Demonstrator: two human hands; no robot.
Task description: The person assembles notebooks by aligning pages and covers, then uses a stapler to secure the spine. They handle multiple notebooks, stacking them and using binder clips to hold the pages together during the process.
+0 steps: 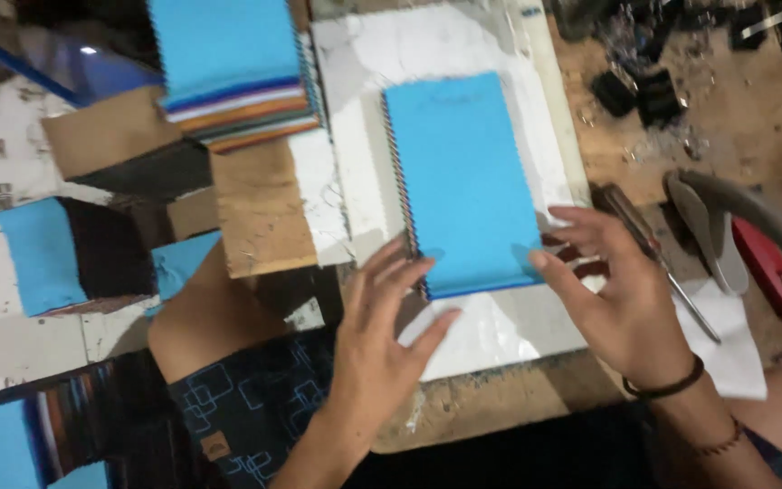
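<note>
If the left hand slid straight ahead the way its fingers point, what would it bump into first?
Probably the blue stack of fabric swatches: the left hand points up and right, and its fingertips already sit at the stack's near left corner.

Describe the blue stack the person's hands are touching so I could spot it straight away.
On the white board in the middle of the wooden bench, the blue swatch stack lies alone, both hands at its near corners. Unlike the thicker stack farther back, it shows no fanned coloured layers.
</note>
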